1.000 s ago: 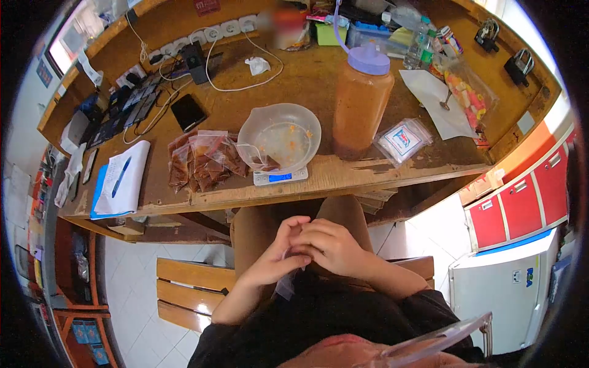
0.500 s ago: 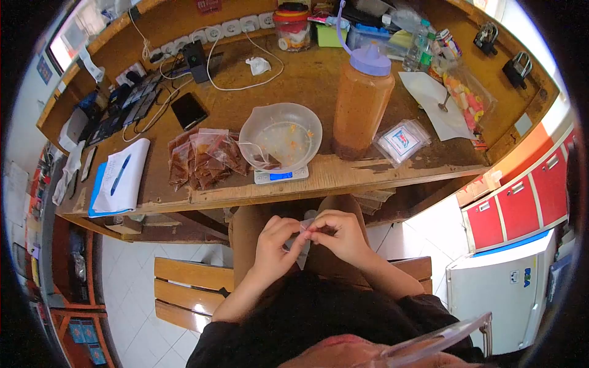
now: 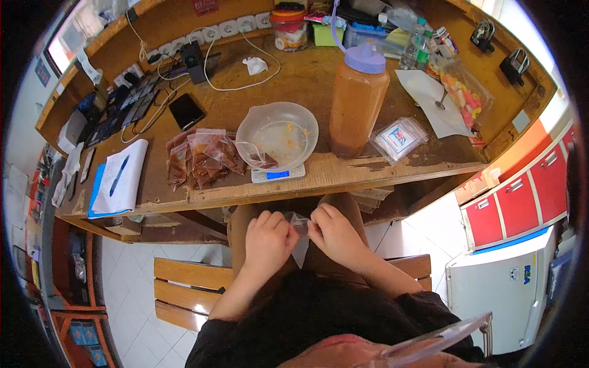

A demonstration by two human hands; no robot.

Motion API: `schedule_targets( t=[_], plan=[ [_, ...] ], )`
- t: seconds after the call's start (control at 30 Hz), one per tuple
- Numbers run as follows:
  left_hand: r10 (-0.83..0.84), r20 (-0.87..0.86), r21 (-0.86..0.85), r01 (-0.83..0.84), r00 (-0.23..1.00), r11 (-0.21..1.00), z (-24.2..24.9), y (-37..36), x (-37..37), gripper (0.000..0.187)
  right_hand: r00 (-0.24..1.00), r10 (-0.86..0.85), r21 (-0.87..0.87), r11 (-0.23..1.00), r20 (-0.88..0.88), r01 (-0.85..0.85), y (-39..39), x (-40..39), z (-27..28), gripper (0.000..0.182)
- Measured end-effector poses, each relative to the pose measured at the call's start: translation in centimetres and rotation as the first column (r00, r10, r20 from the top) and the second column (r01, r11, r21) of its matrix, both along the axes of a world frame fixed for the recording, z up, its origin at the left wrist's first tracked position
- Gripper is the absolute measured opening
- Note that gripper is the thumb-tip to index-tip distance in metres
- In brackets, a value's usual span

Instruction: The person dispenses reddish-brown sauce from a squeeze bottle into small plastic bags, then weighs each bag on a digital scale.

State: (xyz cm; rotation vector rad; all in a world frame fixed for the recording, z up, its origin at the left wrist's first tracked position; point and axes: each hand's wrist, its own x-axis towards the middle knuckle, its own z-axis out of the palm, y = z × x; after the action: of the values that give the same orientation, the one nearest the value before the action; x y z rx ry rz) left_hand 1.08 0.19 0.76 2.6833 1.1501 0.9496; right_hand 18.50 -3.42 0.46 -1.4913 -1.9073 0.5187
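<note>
Between my two hands, above my lap, is a small clear plastic bag [image 3: 299,223]. My left hand [image 3: 267,240] has its fingers curled closed on the bag's left side. On the opposite side my right hand [image 3: 334,233] pinches the bag with closed fingers. Beyond them, a translucent bowl [image 3: 279,132] sits on a small scale [image 3: 278,175] with a lit display, and one small bag rests in the bowl's lower left. Filled brown bags [image 3: 202,158] lie piled left of it. A large bottle [image 3: 360,101] with brown contents and a purple lid stands to its right.
A stack of empty bags [image 3: 399,140] lies right of the bottle, near white paper [image 3: 423,92] with a spoon. At left are a notebook [image 3: 126,175] with a pen and a black phone [image 3: 186,111]. The desk's front edge [image 3: 343,184] runs just beyond my hands.
My hands have moved apart from their close pinch, and the clear bag now shows spread between them. The view has shifted slightly.
</note>
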Motion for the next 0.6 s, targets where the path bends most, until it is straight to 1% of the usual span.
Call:
schedule_targets(
  t=[0.07, 0.1, 0.17, 0.2, 0.27, 0.3, 0.37, 0.4, 0.47, 0.5, 0.53, 0.57, 0.6],
  plan=[
    [-0.031, 0.057, -0.132, 0.038, 0.998, 0.991, 0.9, 0.0, -0.4, 0.011, 0.98, 0.186, 0.256, 0.953, -0.068, -0.163, 0.2, 0.2, -0.1, 0.021],
    [-0.035, 0.06, -0.129, 0.043, 0.998, 0.991, 1.0, -0.1, -0.4, 0.011, 0.981, 0.181, 0.258, 0.953, -0.064, -0.159, 0.2, 0.2, -0.2, 0.021],
    [-0.103, 0.094, -0.258, 0.125, 0.99, 0.958, 1.2, -0.7, -0.3, 0.014, 0.966, 0.257, 0.283, 0.929, -0.028, -0.239, 0.2, 0.0, -0.4, 0.029],
    [-0.107, 0.096, -0.258, 0.128, 0.99, 0.958, 1.5, -0.8, 0.0, 0.014, 0.967, 0.254, 0.284, 0.929, -0.026, -0.236, 0.1, 0.0, -0.4, 0.029],
    [-0.188, 0.182, -0.143, 0.215, 0.965, 0.966, 2.2, -1.0, 0.7, 0.026, 0.982, 0.187, 0.199, 0.963, 0.005, -0.184, -0.1, 0.2, 0.0, 0.033],
    [-0.188, 0.183, -0.141, 0.215, 0.965, 0.966, 2.6, -1.0, 0.7, 0.026, 0.982, 0.187, 0.2, 0.962, 0.006, -0.184, -0.1, 0.2, 0.3, 0.033],
    [-0.164, 0.109, -0.072, 0.173, 0.98, 0.982, 3.3, -0.8, 0.8, 0.041, 0.993, 0.12, 0.266, 0.957, -0.014, -0.112, 0.1, 0.4, 1.1, 0.028],
    [-0.165, 0.109, -0.074, 0.174, 0.98, 0.982, 3.2, -0.5, 0.7, 0.041, 0.993, 0.119, 0.265, 0.958, -0.015, -0.111, 0.2, 0.4, 1.6, 0.028],
    [-0.199, -0.007, -0.143, 0.195, 0.98, 0.97, 2.3, 0.5, 0.1, 0.048, 0.966, 0.218, 0.336, 0.928, -0.137, -0.162, 1.0, 0.8, 2.7, 0.021],
    [-0.198, -0.007, -0.14, 0.195, 0.98, 0.971, 2.3, 0.8, -0.2, 0.048, 0.96, 0.142, 0.396, 0.918, -0.243, -0.036, 1.6, 1.3, 2.7, 0.018],
    [-0.189, 0.107, -0.152, 0.204, 0.976, 0.967, 2.2, 1.2, -0.4, 0.052, 0.991, -0.031, 0.678, 0.727, -0.128, 0.11, 3.5, 2.6, 3.5, 0.021],
    [-0.175, 0.221, -0.167, 0.214, 0.96, 0.962, 2.1, 1.4, -0.5, 0.056, 0.958, -0.175, 0.772, 0.568, -0.225, 0.285, 6.0, 4.1, 3.1, 0.041],
    [-0.171, 0.221, -0.17, 0.211, 0.96, 0.963, 1.6, 1.5, -0.4, 0.056, 0.901, -0.256, 0.742, 0.51, -0.351, 0.434, 8.4, 5.2, 4.2, 0.057]
  ],
)
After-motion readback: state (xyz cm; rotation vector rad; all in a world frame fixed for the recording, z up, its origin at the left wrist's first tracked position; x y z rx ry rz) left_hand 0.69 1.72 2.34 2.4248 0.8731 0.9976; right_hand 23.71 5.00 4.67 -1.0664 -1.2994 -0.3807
